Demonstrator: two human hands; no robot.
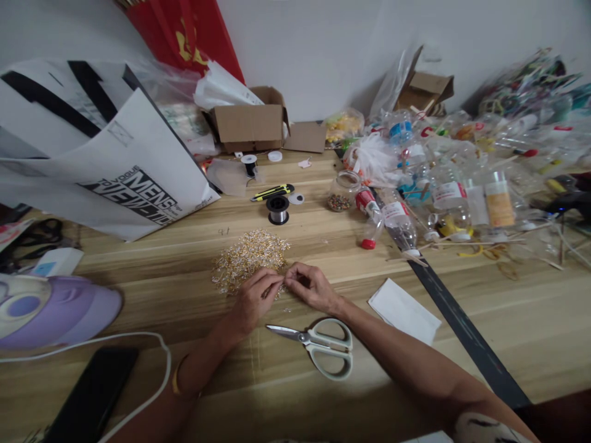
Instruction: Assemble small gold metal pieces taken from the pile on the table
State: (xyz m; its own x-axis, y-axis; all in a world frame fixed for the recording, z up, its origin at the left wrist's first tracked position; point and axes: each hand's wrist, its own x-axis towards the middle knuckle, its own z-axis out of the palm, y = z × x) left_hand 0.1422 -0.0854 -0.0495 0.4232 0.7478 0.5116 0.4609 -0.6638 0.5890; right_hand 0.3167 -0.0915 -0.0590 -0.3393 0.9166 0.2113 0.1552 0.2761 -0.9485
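My left hand [257, 298] and my right hand [312, 287] meet fingertip to fingertip at the near right edge of a pile of small gold and silver metal findings [247, 255]. Both hands are closed in a pinch. Whatever lies between the fingertips is too small to make out. A few loose findings [287, 310] lie on the wood just below the hands. Nearer to me, scissors [318, 344] with pale handles rest with their blades pointing left. Beyond the pile stands a spool of silver wire [277, 211], beside a yellow and black utility knife [272, 192].
A white paper bag [138, 166] and a purple device [60, 311] stand at left, near a black phone [95, 394]. Plastic bottles [399, 218] and a jar of beads [342, 195] crowd the right. Folded white paper [404, 311] lies right of my forearm. A cardboard box [252, 126] stands behind.
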